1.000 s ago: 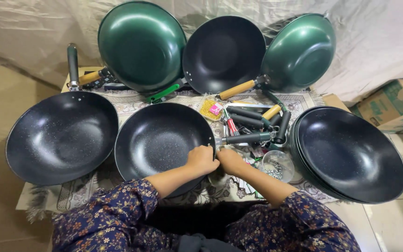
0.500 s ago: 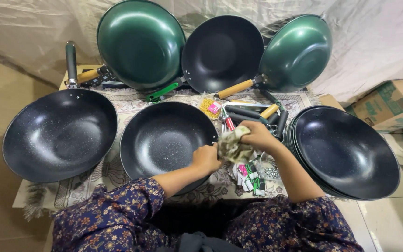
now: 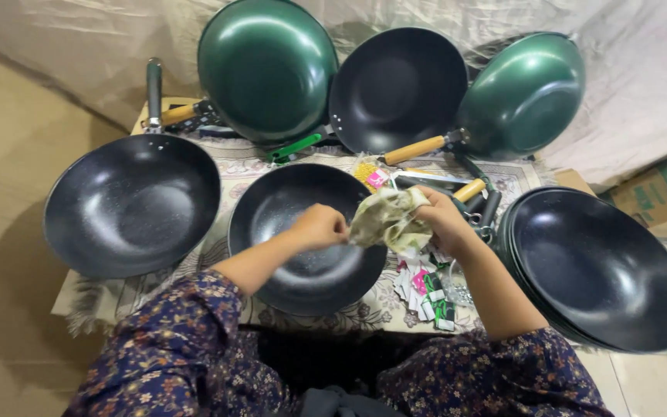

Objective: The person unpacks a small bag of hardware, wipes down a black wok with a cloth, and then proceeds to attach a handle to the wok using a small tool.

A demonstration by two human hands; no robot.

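Note:
A crumpled pale cloth point(image 3: 387, 218) hangs over the right rim of a handleless black wok point(image 3: 306, 235) in front of me. My right hand point(image 3: 448, 222) grips the cloth from the right. My left hand point(image 3: 319, 226) pinches its left edge with closed fingers, above the wok's bowl. Both forearms come up from floral sleeves at the bottom.
A black wok with a handle point(image 3: 133, 202) lies at the left and a stack of black woks point(image 3: 596, 266) at the right. Two green woks point(image 3: 266, 66) point(image 3: 524, 94) and a black one point(image 3: 395, 89) lean at the back. Loose handles point(image 3: 472, 188), small packets point(image 3: 426, 289), a cardboard box point(image 3: 661, 193).
Both hands rose from the wok's near rim. The right hand picked up the cloth and lifted it; the left hand has now taken hold of its edge.

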